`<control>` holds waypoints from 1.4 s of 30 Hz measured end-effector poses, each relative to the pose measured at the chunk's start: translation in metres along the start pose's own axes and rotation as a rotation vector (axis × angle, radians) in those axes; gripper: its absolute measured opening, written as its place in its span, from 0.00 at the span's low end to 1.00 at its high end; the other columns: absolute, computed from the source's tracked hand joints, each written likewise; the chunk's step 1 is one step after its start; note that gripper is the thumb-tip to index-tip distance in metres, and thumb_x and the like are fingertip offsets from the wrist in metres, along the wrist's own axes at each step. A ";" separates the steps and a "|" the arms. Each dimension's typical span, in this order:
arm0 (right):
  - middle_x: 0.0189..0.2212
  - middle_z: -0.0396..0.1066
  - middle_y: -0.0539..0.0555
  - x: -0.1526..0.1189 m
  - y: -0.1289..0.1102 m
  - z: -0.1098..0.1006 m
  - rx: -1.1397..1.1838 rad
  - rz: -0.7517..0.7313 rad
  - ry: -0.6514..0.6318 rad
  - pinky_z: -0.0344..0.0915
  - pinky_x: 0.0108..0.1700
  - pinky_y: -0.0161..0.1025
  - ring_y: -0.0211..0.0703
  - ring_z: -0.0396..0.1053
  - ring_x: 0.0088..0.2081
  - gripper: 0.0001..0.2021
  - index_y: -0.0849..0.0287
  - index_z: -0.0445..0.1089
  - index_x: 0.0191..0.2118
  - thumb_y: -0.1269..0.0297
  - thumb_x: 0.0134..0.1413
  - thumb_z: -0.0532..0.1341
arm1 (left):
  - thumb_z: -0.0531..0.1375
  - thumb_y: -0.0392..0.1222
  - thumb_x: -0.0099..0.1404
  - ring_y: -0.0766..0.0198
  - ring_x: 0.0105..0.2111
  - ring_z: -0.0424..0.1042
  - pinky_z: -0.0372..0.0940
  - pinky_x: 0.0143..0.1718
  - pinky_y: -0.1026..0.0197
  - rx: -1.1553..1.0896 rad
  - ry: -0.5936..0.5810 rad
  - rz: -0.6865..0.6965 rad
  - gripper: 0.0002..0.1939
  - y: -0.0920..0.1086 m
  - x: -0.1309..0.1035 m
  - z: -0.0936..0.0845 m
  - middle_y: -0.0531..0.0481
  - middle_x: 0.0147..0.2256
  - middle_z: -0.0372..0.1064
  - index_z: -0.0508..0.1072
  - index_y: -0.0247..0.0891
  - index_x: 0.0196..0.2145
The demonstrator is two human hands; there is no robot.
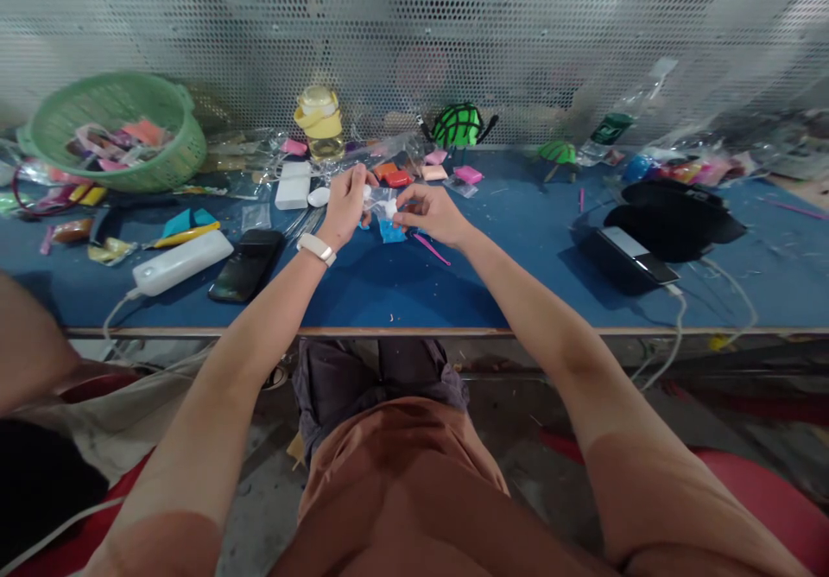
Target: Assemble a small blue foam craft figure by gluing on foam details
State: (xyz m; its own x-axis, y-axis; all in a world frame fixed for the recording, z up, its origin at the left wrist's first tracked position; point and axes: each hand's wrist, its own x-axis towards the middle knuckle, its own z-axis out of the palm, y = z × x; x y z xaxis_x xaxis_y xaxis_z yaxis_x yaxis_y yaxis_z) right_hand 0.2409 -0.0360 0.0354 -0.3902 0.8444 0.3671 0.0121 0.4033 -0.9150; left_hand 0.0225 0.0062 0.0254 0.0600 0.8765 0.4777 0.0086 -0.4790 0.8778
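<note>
Above the blue table, my left hand (348, 203) has its fingers closed on a clear plastic wrapper with something white in it. My right hand (431, 212) pinches a small white lump (390, 207) beside it, at the wrapper's right side. Just beneath the hands lies a bright blue packet (392, 231). A thin purple tool (431, 249) rests on the table below my right hand. Orange-red packets (394, 174) and a pale peach packet (429, 173) lie just behind the hands.
A green basket (185, 141) of packets stands left, near a white power bank (183, 263) and black phone (246, 266). Behind are a yellow-lidded bottle (319, 122) and green turtle-like figure (457, 126). At right are a black cap (673, 218) and cabled device (631, 257). Someone's arm shows far left.
</note>
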 end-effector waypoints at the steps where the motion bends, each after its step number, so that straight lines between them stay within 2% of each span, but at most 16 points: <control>1: 0.35 0.81 0.50 -0.001 -0.001 0.001 0.002 0.004 -0.013 0.82 0.37 0.44 0.45 0.82 0.34 0.35 0.53 0.76 0.40 0.34 0.41 0.89 | 0.52 0.92 0.74 0.64 0.21 0.63 0.72 0.24 0.55 -0.002 0.005 0.001 0.45 0.000 0.000 0.000 0.55 0.26 0.55 0.75 0.44 0.37; 4: 0.35 0.81 0.50 -0.002 -0.002 0.006 0.006 0.009 0.037 0.83 0.36 0.45 0.48 0.85 0.35 0.33 0.52 0.75 0.39 0.34 0.45 0.88 | 0.53 0.92 0.75 0.59 0.25 0.71 0.78 0.30 0.52 -0.006 0.016 0.007 0.44 -0.001 0.002 -0.002 0.55 0.25 0.53 0.76 0.44 0.38; 6: 0.33 0.81 0.50 -0.002 0.000 0.008 0.001 0.017 0.103 0.84 0.36 0.46 0.50 0.87 0.37 0.31 0.51 0.75 0.39 0.34 0.49 0.86 | 0.54 0.92 0.75 0.58 0.26 0.73 0.79 0.31 0.51 -0.005 0.023 0.011 0.44 -0.001 0.003 -0.004 0.55 0.25 0.52 0.76 0.44 0.38; 10: 0.34 0.81 0.51 -0.002 0.003 0.006 0.014 0.029 0.161 0.86 0.40 0.48 0.51 0.86 0.39 0.32 0.51 0.74 0.39 0.33 0.48 0.85 | 0.54 0.91 0.75 0.62 0.22 0.70 0.77 0.28 0.54 -0.005 0.035 0.000 0.45 -0.007 0.007 -0.007 0.56 0.24 0.52 0.76 0.43 0.37; 14: 0.42 0.80 0.50 -0.002 0.001 0.008 0.030 -0.013 0.114 0.86 0.41 0.50 0.49 0.85 0.37 0.37 0.48 0.76 0.49 0.33 0.43 0.87 | 0.54 0.90 0.77 0.64 0.21 0.66 0.74 0.25 0.56 0.002 0.026 -0.016 0.44 -0.014 0.007 -0.006 0.56 0.25 0.53 0.76 0.42 0.38; 16: 0.41 0.79 0.49 -0.003 0.000 0.010 0.005 -0.031 0.094 0.86 0.42 0.51 0.48 0.84 0.35 0.39 0.47 0.77 0.53 0.32 0.43 0.87 | 0.54 0.89 0.78 0.63 0.23 0.67 0.76 0.27 0.54 0.007 0.017 -0.016 0.43 -0.015 0.007 -0.005 0.55 0.25 0.53 0.76 0.42 0.39; 19: 0.38 0.79 0.49 -0.003 0.001 0.013 -0.021 -0.045 0.112 0.84 0.41 0.51 0.48 0.81 0.33 0.38 0.48 0.78 0.51 0.29 0.45 0.86 | 0.54 0.88 0.78 0.59 0.25 0.70 0.79 0.30 0.51 0.007 0.010 -0.012 0.42 -0.014 0.006 -0.004 0.54 0.26 0.53 0.77 0.43 0.40; 23: 0.35 0.80 0.50 -0.001 0.006 0.015 -0.034 -0.071 0.183 0.82 0.38 0.48 0.47 0.81 0.33 0.34 0.49 0.76 0.43 0.27 0.49 0.84 | 0.56 0.87 0.77 0.58 0.27 0.69 0.79 0.32 0.49 -0.006 0.007 -0.012 0.41 -0.012 0.006 -0.005 0.53 0.26 0.53 0.75 0.44 0.39; 29: 0.44 0.82 0.52 0.005 0.013 0.005 0.133 -0.026 0.306 0.85 0.43 0.48 0.51 0.87 0.44 0.34 0.48 0.69 0.45 0.29 0.52 0.81 | 0.54 0.88 0.78 0.63 0.24 0.65 0.73 0.30 0.54 0.007 0.048 -0.012 0.41 -0.014 0.010 -0.008 0.55 0.27 0.52 0.74 0.44 0.38; 31: 0.46 0.83 0.52 0.007 0.013 -0.001 0.209 -0.004 0.328 0.86 0.44 0.46 0.49 0.87 0.45 0.33 0.48 0.67 0.46 0.31 0.53 0.81 | 0.55 0.84 0.81 0.61 0.25 0.67 0.74 0.33 0.54 0.080 0.069 0.024 0.39 -0.014 0.012 -0.013 0.55 0.27 0.54 0.74 0.44 0.36; 33: 0.46 0.83 0.51 0.008 0.012 -0.006 0.250 0.007 0.357 0.86 0.43 0.44 0.47 0.87 0.43 0.34 0.48 0.66 0.47 0.33 0.51 0.82 | 0.58 0.80 0.83 0.57 0.30 0.73 0.77 0.41 0.52 0.201 0.083 0.103 0.36 -0.014 0.013 -0.019 0.53 0.27 0.58 0.74 0.44 0.33; 35: 0.45 0.82 0.50 0.008 0.011 -0.008 0.241 0.011 0.382 0.86 0.42 0.43 0.47 0.87 0.42 0.36 0.47 0.69 0.49 0.33 0.47 0.83 | 0.61 0.75 0.84 0.53 0.36 0.77 0.77 0.51 0.50 0.312 0.092 0.165 0.34 -0.014 0.014 -0.025 0.50 0.28 0.63 0.72 0.45 0.31; 37: 0.44 0.82 0.49 0.008 0.010 -0.007 0.205 0.000 0.384 0.86 0.42 0.43 0.46 0.86 0.41 0.38 0.46 0.73 0.52 0.31 0.45 0.85 | 0.63 0.70 0.84 0.52 0.37 0.76 0.75 0.56 0.48 0.391 0.101 0.171 0.33 -0.016 0.017 -0.031 0.51 0.28 0.62 0.69 0.46 0.28; 39: 0.43 0.81 0.49 0.009 0.010 -0.004 0.180 -0.022 0.368 0.85 0.42 0.44 0.45 0.85 0.40 0.39 0.47 0.78 0.53 0.28 0.44 0.85 | 0.64 0.61 0.84 0.52 0.35 0.72 0.73 0.57 0.47 0.474 0.095 0.146 0.31 -0.020 0.019 -0.038 0.52 0.26 0.59 0.64 0.47 0.26; 42: 0.38 0.80 0.49 0.009 0.009 0.000 0.171 -0.038 0.349 0.84 0.41 0.43 0.43 0.82 0.38 0.39 0.50 0.80 0.47 0.24 0.43 0.85 | 0.67 0.48 0.78 0.52 0.34 0.69 0.72 0.56 0.48 0.596 0.088 0.113 0.24 -0.024 0.021 -0.047 0.52 0.26 0.58 0.64 0.47 0.25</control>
State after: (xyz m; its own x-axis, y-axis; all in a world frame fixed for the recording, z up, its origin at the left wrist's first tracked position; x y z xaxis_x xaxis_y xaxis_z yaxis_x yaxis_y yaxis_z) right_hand 0.2370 -0.0245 0.0302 -0.0509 0.9112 0.4088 -0.1614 0.3964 -0.9038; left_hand -0.0233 0.0377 0.0163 0.0103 0.8074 0.5899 0.5655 -0.4912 0.6625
